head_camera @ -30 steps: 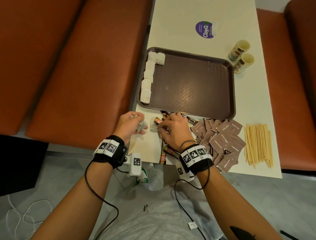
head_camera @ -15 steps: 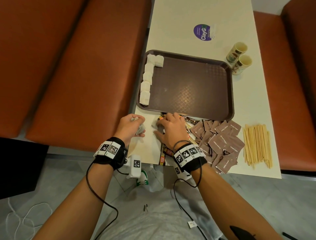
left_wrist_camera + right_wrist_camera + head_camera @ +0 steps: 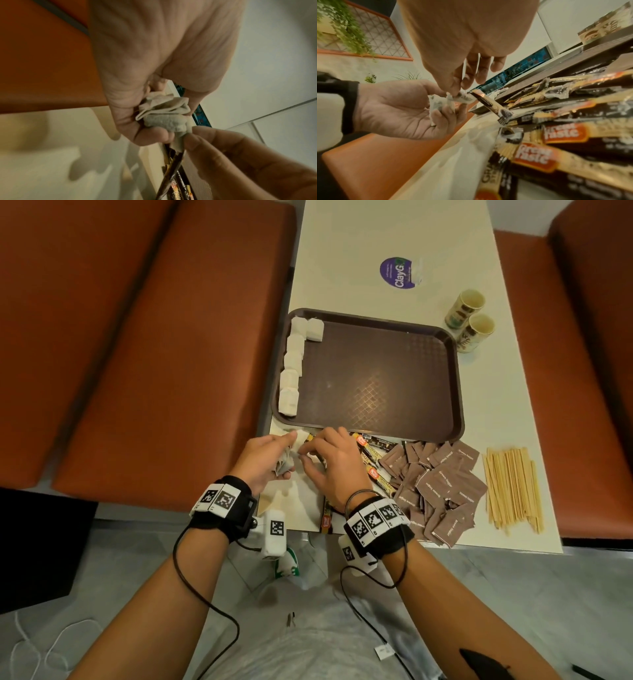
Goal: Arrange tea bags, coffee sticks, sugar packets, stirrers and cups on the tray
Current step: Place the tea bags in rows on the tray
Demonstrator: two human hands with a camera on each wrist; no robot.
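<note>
While our left hand [image 3: 265, 455] curls round a bunch of small white paper tea bags [image 3: 164, 116], our right hand [image 3: 334, 463] pinches the corner of one more tea bag [image 3: 464, 98] just beside them. Both hands hover over the cream bench [image 3: 394, 241], near the front rim of the dark brown plastic tray [image 3: 459, 392], where a row of white tea bags [image 3: 291, 371] lines the left edge. Glossy brown coffee sticks [image 3: 376, 453] lie under our right hand.
</note>
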